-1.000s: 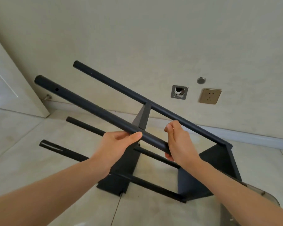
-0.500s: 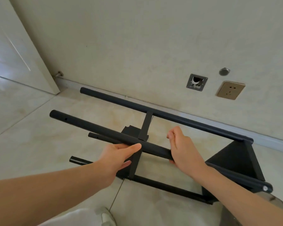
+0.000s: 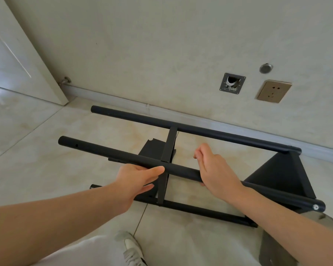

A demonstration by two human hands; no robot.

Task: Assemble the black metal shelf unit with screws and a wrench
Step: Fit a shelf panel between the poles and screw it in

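Steadying the half-built shelf frame on the floor

I held the shelf frame point(image 3: 273, 175), lying on its side on the tiled floor point(image 3: 37, 150) below the wall socket point(image 3: 274, 91), by its nearest upper pole point(image 3: 112, 153). My left hand point(image 3: 138, 177) cupped the pole from beneath, thumb along it; my right hand point(image 3: 217, 169) wrapped it at 3 o'clock of the left, fingers curled behind, probably to keep the frame level for fitting. No screws or wrench showed.

My right hand point(image 3: 213, 169) hides part of the near tube point(image 3: 112, 153); fingers under it unseen. Gray thing point(image 3: 306, 242) bottom right cut off, can't ID.
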